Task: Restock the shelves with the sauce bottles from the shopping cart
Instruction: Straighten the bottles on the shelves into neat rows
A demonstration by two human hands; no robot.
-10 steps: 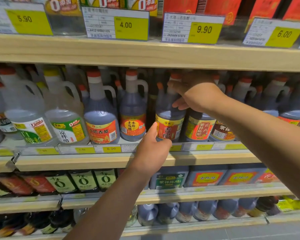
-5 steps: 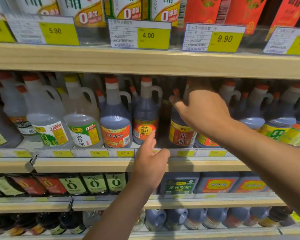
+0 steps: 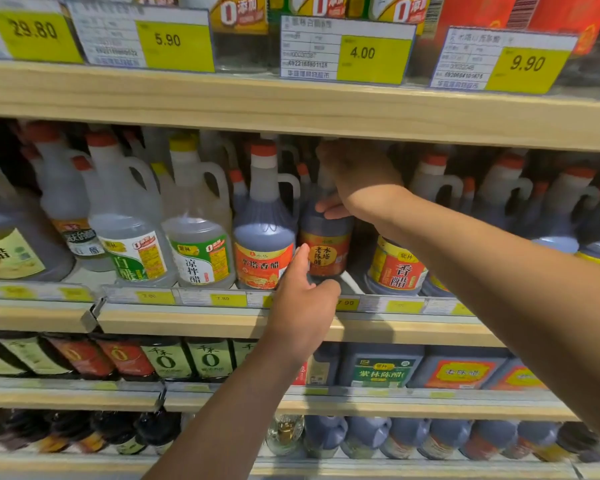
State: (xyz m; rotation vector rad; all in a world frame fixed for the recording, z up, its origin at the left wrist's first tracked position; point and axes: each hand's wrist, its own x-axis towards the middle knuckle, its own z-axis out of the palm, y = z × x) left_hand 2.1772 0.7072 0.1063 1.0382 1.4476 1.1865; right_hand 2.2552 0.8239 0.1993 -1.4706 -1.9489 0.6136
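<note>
The right hand [image 3: 359, 188] comes in from above and is clenched round the top of a dark sauce bottle [image 3: 329, 251]. It covers the neck and handle, with the thumb laid against the shoulder. That looks like the carrying grip, since the handle is the only part that takes the weight in one hand under so low a board. The left hand [image 3: 300, 303] is released rather than closed. Its index finger lies straight up the left edge of the red label and the thumb sits in front of the base, probably to steer and steady the foot while the other hand bears the load. The bottle stands upright, or nearly so, at the front of the middle shelf [image 3: 201, 322]. It sits in the gap between an orange-labelled dark bottle [image 3: 262, 237] on its left and a yellow-and-red-labelled bottle [image 3: 397, 268] on its right. It is close to the first and a little apart from the second. Whether its base rests fully on the shelf cannot be told, because the left hand hides it. The label faces outward, as those of its neighbours do, so the placing seems nearly done and only needs squaring with the row. Further left stand clear bottles with green labels [image 3: 198, 251]. Above is the upper shelf board [image 3: 291, 105] with its yellow price tags [image 3: 371, 53]. The shopping cart is out of view.
</note>
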